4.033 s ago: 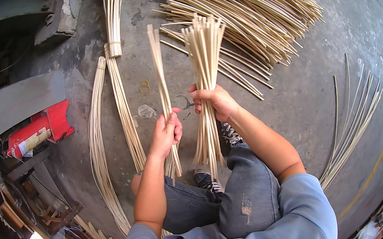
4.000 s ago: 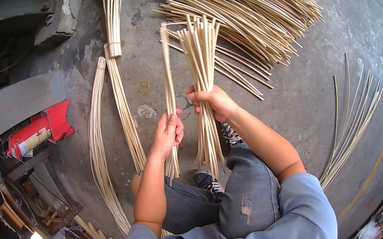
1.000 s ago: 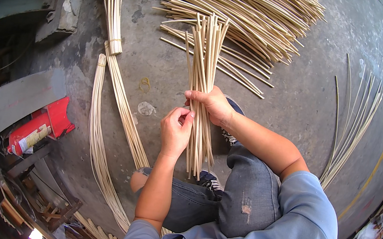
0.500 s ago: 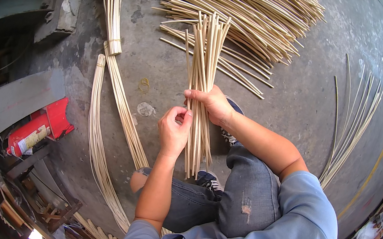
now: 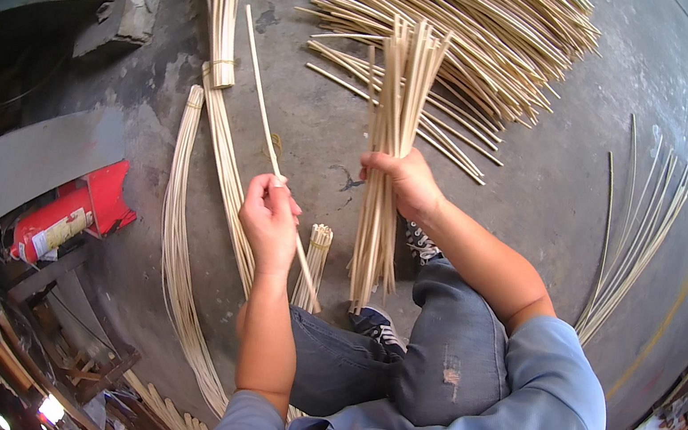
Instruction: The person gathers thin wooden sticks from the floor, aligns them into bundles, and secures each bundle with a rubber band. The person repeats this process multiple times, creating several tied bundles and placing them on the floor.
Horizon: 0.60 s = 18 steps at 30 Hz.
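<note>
My right hand grips an upright bundle of thin pale cane sticks around its middle, its lower ends near my shoe. My left hand holds a single cane stick that slants up and to the left, apart from the bundle. A short bunch of cut stick ends stands between my hands, just right of my left wrist. I am sitting with my jeans-clad legs below both hands.
A big loose pile of cane sticks lies ahead on the grey concrete floor. Tied long bundles and curved strips lie at left, more curved strips at right. A red object and clutter sit at lower left.
My left hand has pulled one stick out of the bundle and moved left and down with it. My right hand still holds the bundle in about the same place.
</note>
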Each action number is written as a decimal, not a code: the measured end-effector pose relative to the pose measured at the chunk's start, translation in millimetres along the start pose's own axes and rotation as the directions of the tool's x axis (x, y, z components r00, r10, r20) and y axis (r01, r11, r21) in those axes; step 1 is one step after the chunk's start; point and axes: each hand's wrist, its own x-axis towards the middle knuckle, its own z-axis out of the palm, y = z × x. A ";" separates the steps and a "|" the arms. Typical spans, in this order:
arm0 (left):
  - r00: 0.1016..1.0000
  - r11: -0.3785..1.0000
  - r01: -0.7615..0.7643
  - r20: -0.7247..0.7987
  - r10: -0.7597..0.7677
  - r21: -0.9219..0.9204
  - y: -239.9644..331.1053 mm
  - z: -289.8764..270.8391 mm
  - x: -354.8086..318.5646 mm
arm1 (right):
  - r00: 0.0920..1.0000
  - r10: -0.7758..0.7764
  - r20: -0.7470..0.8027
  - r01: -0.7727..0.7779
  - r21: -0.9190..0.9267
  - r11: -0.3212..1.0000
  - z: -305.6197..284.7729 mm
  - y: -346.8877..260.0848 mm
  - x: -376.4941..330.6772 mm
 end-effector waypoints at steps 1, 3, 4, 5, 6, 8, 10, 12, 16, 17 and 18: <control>0.999 0.986 0.046 0.031 -0.042 -0.163 6.5 -5.8 6.2 | 0.999 -0.013 -0.035 0.014 0.008 1.000 -6.9 -3.4 0.8; 0.987 0.903 0.133 0.142 -0.082 -0.409 10.4 -27.1 13.8 | 0.998 -0.021 -0.052 0.024 0.066 0.998 -7.8 -11.9 -0.5; 0.981 0.858 0.155 0.179 -0.075 -0.490 11.7 -35.2 14.6 | 0.999 -0.017 -0.051 0.023 0.109 0.994 -9.6 -19.5 -3.5; 0.978 0.848 0.160 0.196 -0.068 -0.505 14.3 -39.4 14.2 | 0.998 -0.025 -0.064 0.034 0.149 0.988 -10.7 -31.0 -7.3; 0.973 0.835 0.171 0.222 -0.060 -0.524 17.0 -38.4 12.4 | 0.995 -0.103 -0.016 0.104 0.164 0.981 -19.5 -42.7 -9.6; 0.969 0.824 0.175 0.243 -0.047 -0.538 17.8 -37.6 9.4 | 0.968 -0.251 -0.013 0.250 0.151 0.956 -31.7 -69.6 -17.0; 0.970 0.827 0.168 0.238 -0.043 -0.536 12.8 -36.7 6.3 | 0.945 -0.324 -0.046 0.327 0.083 0.941 -38.8 -101.0 -31.5; 0.979 0.854 0.143 0.196 -0.050 -0.500 2.1 -32.7 10.1 | 0.870 -0.486 -0.082 0.491 0.071 0.868 -39.5 -129.7 -47.5; 0.988 0.953 0.123 0.127 -0.091 -0.276 -48.5 -11.2 50.3 | 0.822 -0.561 -0.094 0.521 -0.271 0.809 -54.7 -170.2 -86.5; 0.988 0.968 0.132 0.109 -0.111 -0.211 -67.2 -11.7 67.9 | 0.825 -0.558 -0.093 0.494 -0.361 0.791 -54.7 -172.3 -91.1; 0.987 0.978 0.143 0.096 -0.130 -0.150 -83.1 -10.5 86.9 | 0.835 -0.544 -0.084 0.460 -0.437 0.773 -54.7 -171.8 -94.3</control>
